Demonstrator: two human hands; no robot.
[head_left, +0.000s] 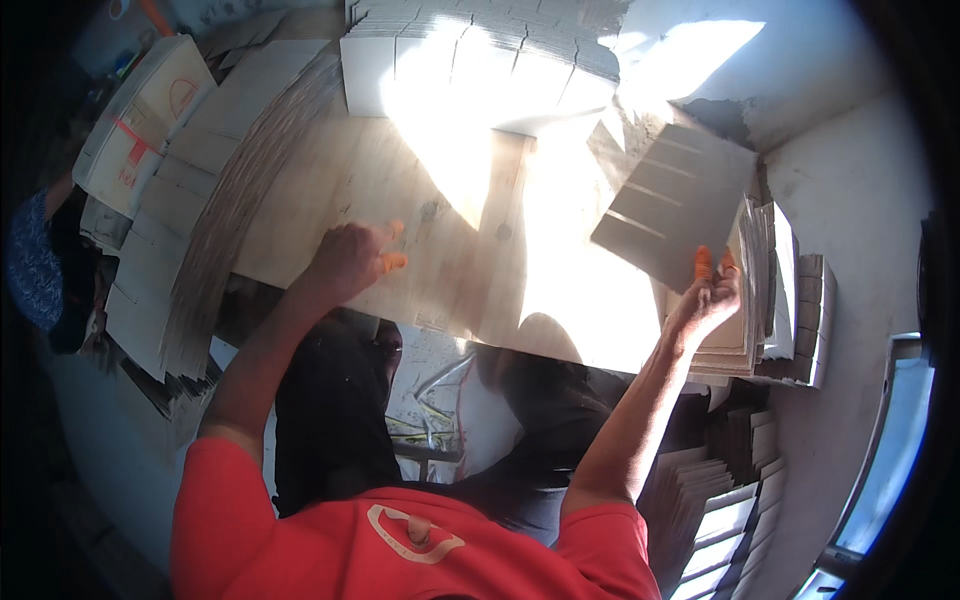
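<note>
Lifting a grey slotted cardboard sheet (672, 205) off the stack (745, 300) at the table's right edge, right hand (708, 295) pinching its lower corner, left hand (352, 260) spread empty on the table (440, 200); best keeping that pinch firm and lifting one sheet only.

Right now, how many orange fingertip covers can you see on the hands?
4. Two on the left hand, at the fingertips over the board; two on the right hand, pinching the grey slotted card. Others may be hidden.

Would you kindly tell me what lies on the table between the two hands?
Only bare, sunlit table lies between the left hand and the right hand, per the head view.
</note>
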